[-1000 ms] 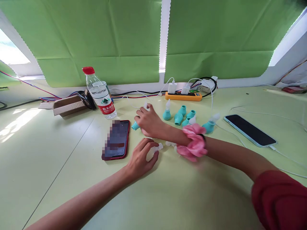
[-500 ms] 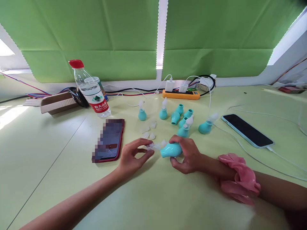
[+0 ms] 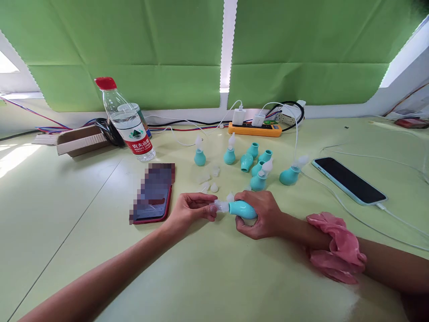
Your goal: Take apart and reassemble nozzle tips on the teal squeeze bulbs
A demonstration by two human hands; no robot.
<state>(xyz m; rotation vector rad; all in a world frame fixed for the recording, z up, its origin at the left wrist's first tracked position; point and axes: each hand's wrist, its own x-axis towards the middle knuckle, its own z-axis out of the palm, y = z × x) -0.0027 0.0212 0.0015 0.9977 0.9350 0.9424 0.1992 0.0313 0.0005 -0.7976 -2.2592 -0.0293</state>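
Note:
My right hand (image 3: 263,214) wraps round a turquoise squeeze bulb (image 3: 241,209) that lies sideways, its neck pointing left. Between the thumb and fingers of my left hand (image 3: 197,206) is a clear plastic nozzle (image 3: 221,206), its end touching the bulb's mouth. How deep it sits in the neck I cannot tell. Just beyond my hands lie several small translucent tips and connectors (image 3: 204,179). Several bulbs topped with a clear nozzle and tip stand farther back, among them one bulb (image 3: 200,157) at the left and another bulb (image 3: 289,175) at the right. Several bare bulbs (image 3: 247,162) cluster between them.
A phone in a red case (image 3: 152,205) lies left of my hands, a charging phone (image 3: 348,180) at the right. Behind stand a water bottle (image 3: 137,134), an open cardboard box (image 3: 83,141) and an orange power strip (image 3: 256,129). White cables run across the right side.
The bulb and the clear nozzle have come together; a moment ago a small gap showed between them. My left hand has shifted slightly right, and its fingers have closed more.

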